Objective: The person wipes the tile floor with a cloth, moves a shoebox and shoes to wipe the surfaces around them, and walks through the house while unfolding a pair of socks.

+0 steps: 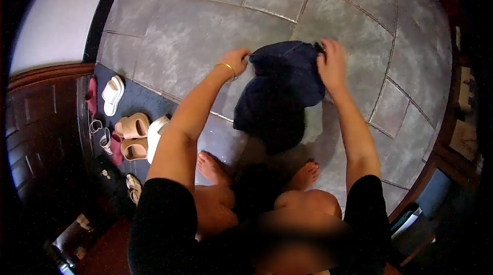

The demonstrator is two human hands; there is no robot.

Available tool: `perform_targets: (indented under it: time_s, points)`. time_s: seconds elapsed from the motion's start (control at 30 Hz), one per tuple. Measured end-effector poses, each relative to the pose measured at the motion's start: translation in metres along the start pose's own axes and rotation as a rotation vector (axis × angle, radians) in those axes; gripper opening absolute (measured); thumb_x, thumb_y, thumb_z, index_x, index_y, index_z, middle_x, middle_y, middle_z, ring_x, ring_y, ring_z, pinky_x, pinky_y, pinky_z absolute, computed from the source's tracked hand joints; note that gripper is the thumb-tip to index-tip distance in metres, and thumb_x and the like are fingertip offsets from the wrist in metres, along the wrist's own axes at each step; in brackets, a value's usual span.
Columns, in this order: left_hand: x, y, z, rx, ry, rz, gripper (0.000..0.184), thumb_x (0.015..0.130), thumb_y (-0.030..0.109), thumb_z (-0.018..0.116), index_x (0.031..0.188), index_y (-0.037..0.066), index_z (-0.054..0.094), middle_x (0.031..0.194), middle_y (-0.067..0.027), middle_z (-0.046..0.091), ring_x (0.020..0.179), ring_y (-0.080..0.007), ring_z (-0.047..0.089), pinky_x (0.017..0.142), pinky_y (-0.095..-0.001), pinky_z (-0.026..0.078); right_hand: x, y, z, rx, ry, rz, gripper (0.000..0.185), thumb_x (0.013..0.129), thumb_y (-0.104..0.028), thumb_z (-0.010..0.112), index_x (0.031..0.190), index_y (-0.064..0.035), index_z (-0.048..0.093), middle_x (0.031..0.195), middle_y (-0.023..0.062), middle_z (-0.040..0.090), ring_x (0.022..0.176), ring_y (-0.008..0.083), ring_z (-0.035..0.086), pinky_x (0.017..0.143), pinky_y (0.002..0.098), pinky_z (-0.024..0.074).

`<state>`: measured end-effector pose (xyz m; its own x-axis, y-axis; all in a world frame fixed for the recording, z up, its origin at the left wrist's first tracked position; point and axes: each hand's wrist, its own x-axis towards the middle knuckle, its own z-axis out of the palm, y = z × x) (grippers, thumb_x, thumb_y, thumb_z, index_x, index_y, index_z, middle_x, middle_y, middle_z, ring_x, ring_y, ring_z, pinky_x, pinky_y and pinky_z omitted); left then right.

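While hands (236, 62) (334, 65) hold edges of dark cloth (282, 90), tiled floor (200, 31) spreads ahead.

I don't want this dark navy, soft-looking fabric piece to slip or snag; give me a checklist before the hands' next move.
1. Left hand gripping firmly: cannot tell; its fingertips are at the fabric's upper left corner.
2. Right hand gripping firmly: cannot tell; it is at the upper right corner, slightly blurred.
3. Fabric spread flat: not ok; its outline is uneven and it looks bunched.
4. Gold, ring-shaped bangle clear of the fabric: ok; it sits back on the left wrist.
5. White, rounded shoe beside the left forearm clear of the fabric: ok; grey, stone-look tiled floor shows between them.
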<state>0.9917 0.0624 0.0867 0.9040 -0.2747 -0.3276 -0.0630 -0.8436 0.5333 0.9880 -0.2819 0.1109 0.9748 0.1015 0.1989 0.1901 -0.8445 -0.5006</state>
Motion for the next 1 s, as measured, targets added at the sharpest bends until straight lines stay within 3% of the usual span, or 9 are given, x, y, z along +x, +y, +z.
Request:
perform_targets:
  time_s: [0.13, 0.23, 0.3, 0.37, 0.47, 0.57, 0.67, 0.83, 1.0]
  points:
    - [-0.045, 0.004, -0.021, 0.061, 0.012, 0.008, 0.03, 0.083, 0.014, 0.059, 0.112, 0.01, 0.063, 0.093, -0.0153, 0.066, 0.087, -0.0347, 0.062, 0.08, -0.042, 0.05, -0.022, -0.063, 0.014, -0.149, -0.285, -0.297, 0.081, 0.073, -0.057, 0.07, 0.144, -0.0304, 0.041, 0.153, 0.0198, 0.025, 0.14, 0.0435, 0.023, 0.11, 0.064, 0.0162]
    - [-0.099, 0.008, -0.032, -0.001, -0.015, -0.053, 0.03, 0.083, 0.015, 0.06, 0.113, 0.011, 0.062, 0.097, -0.0144, 0.065, 0.087, -0.034, 0.062, 0.08, -0.0409, 0.05, -0.059, -0.083, 0.044, 0.016, -0.405, -0.392, 0.092, 0.064, -0.07, 0.066, 0.145, -0.0378, 0.037, 0.159, 0.015, 0.012, 0.142, 0.0471, 0.011, 0.106, 0.0731, 0.0049]
    - [-0.14, 0.007, -0.031, -0.064, -0.023, -0.049, 0.032, 0.084, 0.013, 0.061, 0.115, 0.01, 0.062, 0.102, -0.0147, 0.065, 0.087, -0.0328, 0.063, 0.078, -0.0393, 0.051, -0.098, -0.102, 0.049, 0.087, -0.56, -0.556, 0.1, 0.061, -0.069, 0.071, 0.148, -0.0405, 0.029, 0.159, 0.0136, 0.013, 0.142, 0.0483, 0.01, 0.106, 0.0736, 0.0036]
    - [-0.184, 0.001, -0.026, -0.106, -0.047, -0.059, 0.036, 0.083, 0.01, 0.063, 0.119, 0.008, 0.06, 0.106, -0.0157, 0.064, 0.087, -0.0319, 0.063, 0.078, -0.0385, 0.051, -0.141, -0.122, 0.047, 0.067, -0.727, -0.613, 0.099, 0.062, -0.067, 0.071, 0.148, -0.0404, 0.029, 0.159, 0.0108, 0.013, 0.143, 0.0456, 0.012, 0.108, 0.0721, 0.0048]
    - [-0.247, -0.005, -0.001, -0.297, -0.011, -0.222, 0.041, 0.081, 0.008, 0.065, 0.122, 0.008, 0.059, 0.107, -0.0171, 0.063, 0.09, -0.0324, 0.063, 0.081, -0.0385, 0.051, -0.189, -0.135, 0.071, 0.201, -0.619, -0.792, 0.095, 0.062, -0.063, 0.072, 0.145, -0.0403, 0.032, 0.156, 0.007, 0.023, 0.142, 0.0421, 0.017, 0.108, 0.0704, 0.0116]
    - [-0.284, -0.025, 0.042, -0.267, 0.083, -0.225, 0.049, 0.078, 0.009, 0.068, 0.125, 0.01, 0.056, 0.111, -0.0183, 0.062, 0.099, -0.0341, 0.061, 0.087, -0.0396, 0.049, -0.142, -0.134, 0.094, 0.149, -0.664, -0.885, 0.088, 0.064, -0.054, 0.075, 0.141, -0.0375, 0.038, 0.148, 0.004, 0.033, 0.14, 0.0405, 0.022, 0.109, 0.0686, 0.0153]
    - [-0.295, -0.031, 0.029, 0.012, 0.108, -0.161, 0.055, 0.076, 0.011, 0.069, 0.128, 0.012, 0.054, 0.119, -0.0181, 0.058, 0.108, -0.0372, 0.056, 0.093, -0.0437, 0.046, -0.06, -0.123, 0.106, 0.017, -0.35, -0.664, 0.076, 0.071, -0.05, 0.072, 0.139, -0.0343, 0.041, 0.145, 0.0048, 0.037, 0.139, 0.0403, 0.022, 0.111, 0.0655, 0.0159]
    - [-0.306, -0.037, -0.004, 0.21, 0.284, -0.286, 0.052, 0.076, 0.011, 0.068, 0.126, 0.013, 0.055, 0.12, -0.016, 0.058, 0.116, -0.0361, 0.052, 0.096, -0.0451, 0.043, 0.017, -0.146, 0.133, -0.077, -0.192, -0.372, 0.061, 0.087, -0.041, 0.061, 0.142, -0.0224, 0.042, 0.154, 0.0085, 0.029, 0.141, 0.0349, 0.026, 0.112, 0.0565, 0.021]
    - [-0.336, -0.043, 0.007, 0.273, 0.404, -0.253, 0.048, 0.076, 0.014, 0.066, 0.124, 0.018, 0.058, 0.133, -0.0089, 0.051, 0.13, -0.0296, 0.043, 0.108, -0.0523, 0.028, -0.038, -0.258, 0.193, 0.119, -0.302, -0.864, 0.057, 0.079, -0.032, 0.067, 0.132, -0.0168, 0.053, 0.145, 0.0103, 0.042, 0.136, 0.0339, 0.034, 0.108, 0.0556, 0.0278]
